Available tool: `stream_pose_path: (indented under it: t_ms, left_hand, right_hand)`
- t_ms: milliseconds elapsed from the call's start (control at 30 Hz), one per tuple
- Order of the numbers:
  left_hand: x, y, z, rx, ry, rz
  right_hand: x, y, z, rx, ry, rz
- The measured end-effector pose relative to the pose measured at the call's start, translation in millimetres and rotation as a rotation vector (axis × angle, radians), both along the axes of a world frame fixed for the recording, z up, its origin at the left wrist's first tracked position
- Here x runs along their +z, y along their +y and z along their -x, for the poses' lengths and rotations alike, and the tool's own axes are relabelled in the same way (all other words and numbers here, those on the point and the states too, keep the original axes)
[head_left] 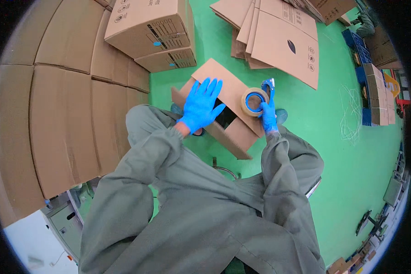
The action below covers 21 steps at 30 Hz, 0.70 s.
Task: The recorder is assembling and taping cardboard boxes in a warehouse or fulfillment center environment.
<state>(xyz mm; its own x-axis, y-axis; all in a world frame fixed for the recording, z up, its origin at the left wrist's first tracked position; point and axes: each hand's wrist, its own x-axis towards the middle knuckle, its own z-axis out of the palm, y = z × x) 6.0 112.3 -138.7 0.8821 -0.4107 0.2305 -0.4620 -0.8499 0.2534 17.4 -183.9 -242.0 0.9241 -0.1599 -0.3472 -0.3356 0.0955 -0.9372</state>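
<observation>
- My blue-gloved left hand (202, 104) is flat, fingers spread, gripping nothing; it lies over the left side of the open brown cardboard carton (233, 97), perhaps to steady it.
- My blue-gloved right hand (268, 118) is curled round the blue-and-silver tape dispenser (270, 87), seemingly so that its pale tape roll (245, 108) stays clear of my fingers.
- The carton sits in the upper middle of the frame, between my grey-clad knees (140, 122), probably for easy reach by both hands.
</observation>
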Motion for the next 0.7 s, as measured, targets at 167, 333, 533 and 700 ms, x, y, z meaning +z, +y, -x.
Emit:
stream_pose_path:
  t_ms: [167,333,533,700]
  left_hand:
    - [-52,-46,-58,0.082,0.078,-0.077]
    - [-83,-49,-62,0.100,0.130,-0.064]
    - [-96,-52,-70,0.108,0.121,-0.044]
    - [-104,-53,-66,0.119,0.078,-0.048]
  right_hand:
    - [22,5,-4,0.044,-0.105,0.149]
    - [80,33,20,0.162,-0.435,0.608]
    - [101,50,60,0.433,-0.250,0.981]
    - [104,55,54,0.424,-0.271,0.986]
